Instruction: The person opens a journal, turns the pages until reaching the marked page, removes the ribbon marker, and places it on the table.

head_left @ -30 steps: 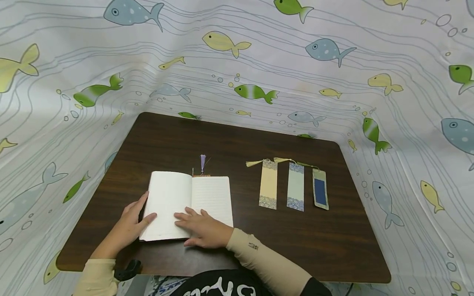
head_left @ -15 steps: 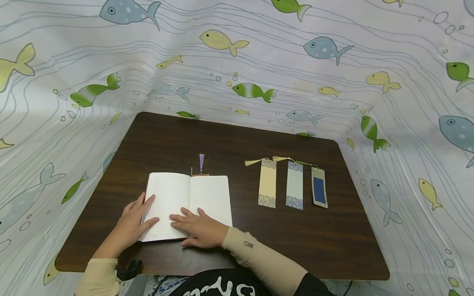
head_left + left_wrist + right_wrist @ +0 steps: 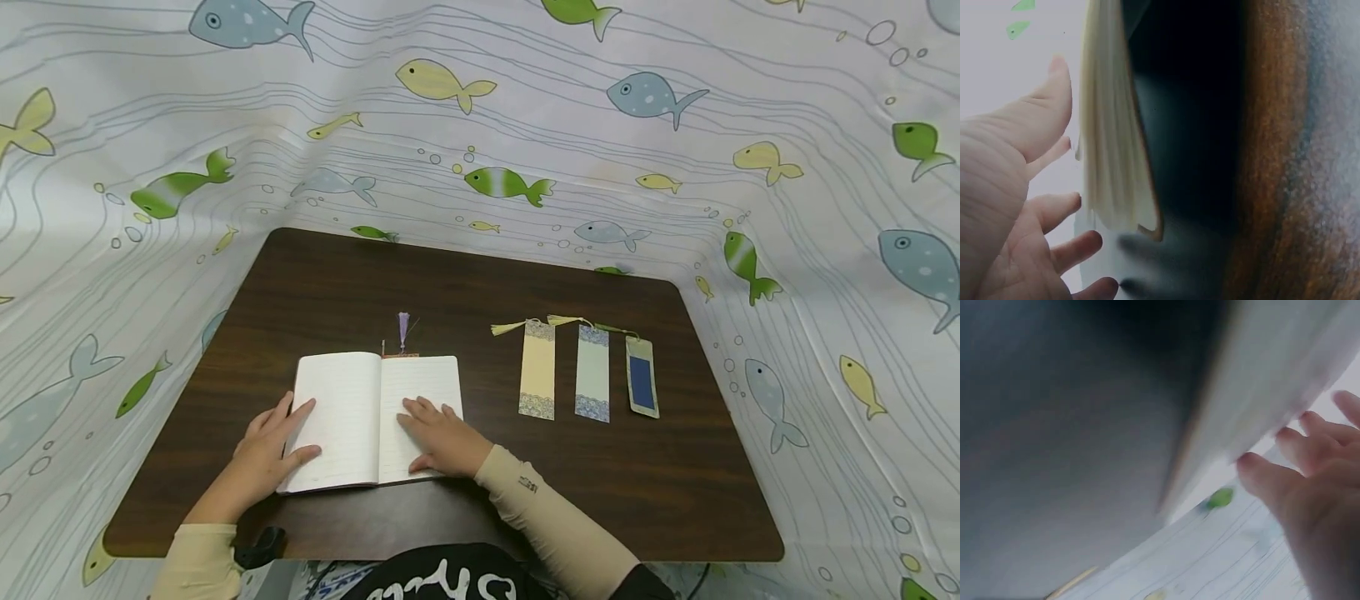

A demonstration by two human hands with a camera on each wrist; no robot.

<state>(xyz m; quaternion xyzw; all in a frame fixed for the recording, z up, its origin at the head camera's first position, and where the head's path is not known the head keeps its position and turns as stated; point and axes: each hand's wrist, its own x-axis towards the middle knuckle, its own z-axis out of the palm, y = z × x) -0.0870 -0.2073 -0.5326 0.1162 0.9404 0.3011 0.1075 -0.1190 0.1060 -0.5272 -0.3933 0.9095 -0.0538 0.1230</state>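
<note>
An open notebook (image 3: 337,417) with lined pages lies at the front left of the table. My left hand (image 3: 258,454) rests at its left edge, fingers and thumb spread on the left page's margin. In the left wrist view, that hand (image 3: 1029,181) is beside the thick page edges (image 3: 1110,125). My right hand (image 3: 447,439) lies over the right page with its fingers extended. The right wrist view has its fingertips (image 3: 1249,462) at the page surface. A purple tassel (image 3: 403,329) and a thin orange-brown edge (image 3: 400,356) stick out past the notebook's top; the rest is hidden.
Right of the notebook, three tasselled bookmarks lie in a row: a yellow one (image 3: 537,367), a pale green one (image 3: 592,371) and one with a blue panel (image 3: 642,379). Fish-patterned cloth (image 3: 450,133) surrounds the dark wooden table (image 3: 480,287).
My right hand has moved right, from the left page near the fold onto the right page. My left fingers have shifted slightly further onto the left page. The camera view has drifted a little.
</note>
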